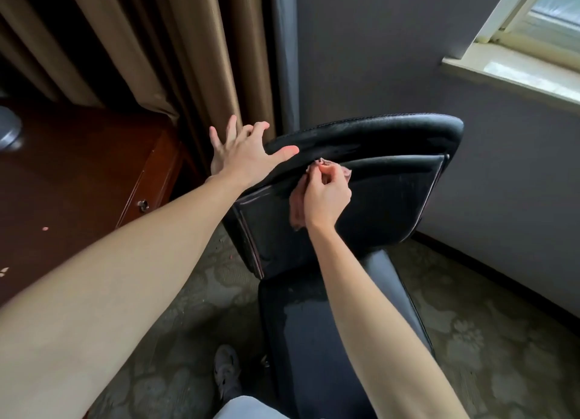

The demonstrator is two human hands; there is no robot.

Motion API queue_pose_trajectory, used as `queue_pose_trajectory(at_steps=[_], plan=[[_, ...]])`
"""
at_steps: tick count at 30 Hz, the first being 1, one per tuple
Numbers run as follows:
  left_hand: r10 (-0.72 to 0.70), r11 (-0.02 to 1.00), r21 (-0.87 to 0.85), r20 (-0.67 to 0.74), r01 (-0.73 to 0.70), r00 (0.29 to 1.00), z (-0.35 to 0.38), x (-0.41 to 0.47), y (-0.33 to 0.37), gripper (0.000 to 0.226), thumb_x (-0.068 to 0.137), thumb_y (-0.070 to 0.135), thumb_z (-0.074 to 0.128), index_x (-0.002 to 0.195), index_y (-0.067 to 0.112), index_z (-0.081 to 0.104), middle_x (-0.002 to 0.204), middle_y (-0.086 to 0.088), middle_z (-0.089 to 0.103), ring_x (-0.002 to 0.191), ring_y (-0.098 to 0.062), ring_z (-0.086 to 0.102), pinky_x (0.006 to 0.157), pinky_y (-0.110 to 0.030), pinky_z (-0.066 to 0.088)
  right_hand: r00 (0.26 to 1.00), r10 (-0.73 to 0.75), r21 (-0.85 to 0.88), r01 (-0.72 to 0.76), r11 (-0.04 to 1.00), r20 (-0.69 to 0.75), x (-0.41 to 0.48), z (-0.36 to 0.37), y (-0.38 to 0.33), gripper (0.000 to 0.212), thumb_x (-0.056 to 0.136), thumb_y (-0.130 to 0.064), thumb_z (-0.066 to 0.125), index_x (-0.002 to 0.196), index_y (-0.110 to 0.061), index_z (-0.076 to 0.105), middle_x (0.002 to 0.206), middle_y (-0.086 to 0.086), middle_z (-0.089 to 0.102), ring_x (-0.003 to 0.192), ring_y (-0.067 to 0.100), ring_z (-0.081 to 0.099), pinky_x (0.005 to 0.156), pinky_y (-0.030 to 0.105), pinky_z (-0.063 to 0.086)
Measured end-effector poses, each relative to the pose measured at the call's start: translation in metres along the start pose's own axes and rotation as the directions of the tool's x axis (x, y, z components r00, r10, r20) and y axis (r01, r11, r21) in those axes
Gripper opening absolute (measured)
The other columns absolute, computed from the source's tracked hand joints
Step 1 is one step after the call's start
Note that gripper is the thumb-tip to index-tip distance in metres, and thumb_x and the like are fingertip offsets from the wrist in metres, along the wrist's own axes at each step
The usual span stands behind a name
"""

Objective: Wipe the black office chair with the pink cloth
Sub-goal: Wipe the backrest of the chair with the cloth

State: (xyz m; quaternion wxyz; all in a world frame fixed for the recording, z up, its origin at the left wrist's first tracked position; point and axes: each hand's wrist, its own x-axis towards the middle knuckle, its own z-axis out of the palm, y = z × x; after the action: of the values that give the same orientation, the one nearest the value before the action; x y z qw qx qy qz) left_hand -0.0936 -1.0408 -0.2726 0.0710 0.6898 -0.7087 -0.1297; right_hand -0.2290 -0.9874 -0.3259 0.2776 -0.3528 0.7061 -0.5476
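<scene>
Pinched in the curled fingers of the right hand (326, 196), the pink cloth (298, 211) is pressed to the black office chair (389, 196) backrest — bunched above the fingertips, trailing below the palm. Left of that grip, the chair's top edge is braced by the left hand (241, 155), fingers spread wide, nothing held.

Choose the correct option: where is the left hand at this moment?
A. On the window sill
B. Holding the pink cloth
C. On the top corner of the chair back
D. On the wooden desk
C: the left hand rests open on the top corner of the black office chair back, while the right hand holds the pink cloth.
</scene>
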Motion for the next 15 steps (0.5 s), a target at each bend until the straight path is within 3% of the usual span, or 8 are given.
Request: queue_pose_trajectory(at_steps=[3,7,12,15], plan=[[-0.01,1.0,-0.013,0.011,0.01,1.0,-0.001,0.0,-0.004,0.09,0.08,0.088,0.03,0.148,0.03,0.035,0.155,0.0,0.039,0.153,-0.026,0.002,0.119,-0.06,-0.006,0.999,0.02,0.085,-0.022,0.996,0.028,-0.027,0.026,0.0,0.012,0.093,-0.017,0.061,0.092,-0.01,0.071,0.1,-0.005,0.062,0.086,-0.009,0.057,0.077,0.001,0.038],[-0.006,0.999,-0.05,0.039,0.008,0.999,-0.005,0.0,-0.004,0.087,0.081,0.086,0.035,0.148,0.03,0.035,0.155,0.001,0.039,0.153,-0.025,0.005,0.12,-0.059,-0.003,0.995,0.056,0.164,-0.068,0.984,0.078,-0.056,0.04,0.002,0.013,0.093,-0.019,0.063,0.096,-0.012,0.074,0.098,-0.013,0.063,0.092,-0.005,0.06,0.086,0.014,0.047],[0.044,0.982,-0.188,0.139,-0.017,0.989,-0.02,-0.008,-0.004,0.073,0.091,0.072,0.04,0.15,0.03,0.031,0.156,-0.003,0.037,0.149,-0.023,0.019,0.119,-0.056,0.012,0.976,0.181,0.299,-0.209,0.931,0.117,-0.051,0.026,-0.007,0.019,0.093,-0.031,0.064,0.082,-0.017,0.07,0.102,-0.007,0.065,0.088,-0.01,0.061,0.077,0.007,0.045],[0.067,0.983,-0.178,0.113,-0.046,0.991,-0.026,-0.012,-0.01,0.069,0.096,0.066,0.038,0.151,0.027,0.03,0.158,-0.003,0.034,0.149,-0.021,0.019,0.12,-0.054,0.01,0.974,0.206,0.387,-0.228,0.893,0.098,-0.053,0.024,-0.012,0.01,0.095,-0.022,0.061,0.086,-0.018,0.063,0.103,0.004,0.068,0.081,-0.009,0.063,0.074,0.006,0.043]])
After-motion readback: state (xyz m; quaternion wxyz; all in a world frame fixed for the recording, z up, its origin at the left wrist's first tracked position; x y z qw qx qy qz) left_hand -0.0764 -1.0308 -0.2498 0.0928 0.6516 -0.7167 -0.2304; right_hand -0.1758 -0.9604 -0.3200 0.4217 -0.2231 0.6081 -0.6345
